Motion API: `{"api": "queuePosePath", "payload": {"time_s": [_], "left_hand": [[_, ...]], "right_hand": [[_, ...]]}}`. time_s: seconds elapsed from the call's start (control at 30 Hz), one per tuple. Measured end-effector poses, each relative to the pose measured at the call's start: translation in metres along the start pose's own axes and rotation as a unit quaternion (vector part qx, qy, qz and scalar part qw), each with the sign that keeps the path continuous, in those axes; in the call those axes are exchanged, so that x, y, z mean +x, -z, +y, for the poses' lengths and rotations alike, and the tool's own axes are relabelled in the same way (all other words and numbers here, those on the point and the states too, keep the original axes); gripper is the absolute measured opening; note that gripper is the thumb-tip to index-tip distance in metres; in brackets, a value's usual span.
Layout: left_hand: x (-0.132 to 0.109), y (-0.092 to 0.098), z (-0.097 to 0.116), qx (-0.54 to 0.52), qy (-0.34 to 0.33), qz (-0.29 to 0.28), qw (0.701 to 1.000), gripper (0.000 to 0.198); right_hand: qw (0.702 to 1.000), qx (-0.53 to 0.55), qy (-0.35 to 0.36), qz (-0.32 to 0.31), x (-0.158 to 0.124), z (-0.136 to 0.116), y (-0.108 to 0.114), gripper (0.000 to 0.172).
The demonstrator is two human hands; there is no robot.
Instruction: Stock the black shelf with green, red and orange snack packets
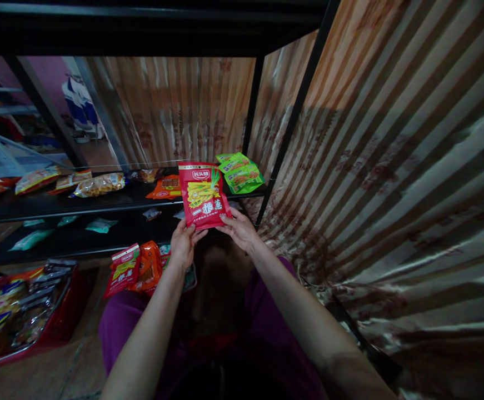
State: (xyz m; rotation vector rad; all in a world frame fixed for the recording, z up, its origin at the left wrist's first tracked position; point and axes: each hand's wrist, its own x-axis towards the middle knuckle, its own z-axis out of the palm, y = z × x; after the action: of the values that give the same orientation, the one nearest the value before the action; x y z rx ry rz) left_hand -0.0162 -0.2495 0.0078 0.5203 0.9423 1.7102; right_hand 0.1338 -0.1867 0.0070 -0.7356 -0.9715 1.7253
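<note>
Between my two hands I hold up a red snack bag (205, 194) with yellow sticks and a green onion printed on its front. My left hand (184, 243) pinches its lower left corner, and my right hand (240, 229) grips the lower right corner. The bag is in front of the black shelf's edge and faces me. Right behind it on the shelf lie green snack packets (242, 173), to its right. An orange snack bag (165, 187) lies to its left, partly covered by it.
More snack bags (100, 184) lie along the black shelf (129, 194). Small teal packets (101, 225) rest on the lower shelf. By my left knee is another red bag (124, 270) beside orange ones. A red basket (64, 311) of snacks stands left. A striped curtain (387, 183) hangs right.
</note>
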Motion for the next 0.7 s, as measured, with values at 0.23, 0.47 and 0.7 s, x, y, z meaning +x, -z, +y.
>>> {"api": "queuePosePath", "payload": {"time_s": [0.23,0.47,0.7], "left_hand": [[0.012,0.006,-0.009,0.121,-0.083,0.131,0.981,0.039],[0.007,-0.028,-0.001,0.107,-0.170,-0.033,0.979,0.058],[0.017,-0.025,0.000,-0.028,-0.101,0.052,0.993,0.043]], "right_hand": [[0.997,-0.045,0.050,0.039,-0.001,0.010,0.000,0.044],[0.904,-0.330,0.268,0.050,-0.011,0.025,-0.020,0.036],[0.724,-0.557,0.403,-0.054,-0.032,0.040,-0.032,0.040]]}}
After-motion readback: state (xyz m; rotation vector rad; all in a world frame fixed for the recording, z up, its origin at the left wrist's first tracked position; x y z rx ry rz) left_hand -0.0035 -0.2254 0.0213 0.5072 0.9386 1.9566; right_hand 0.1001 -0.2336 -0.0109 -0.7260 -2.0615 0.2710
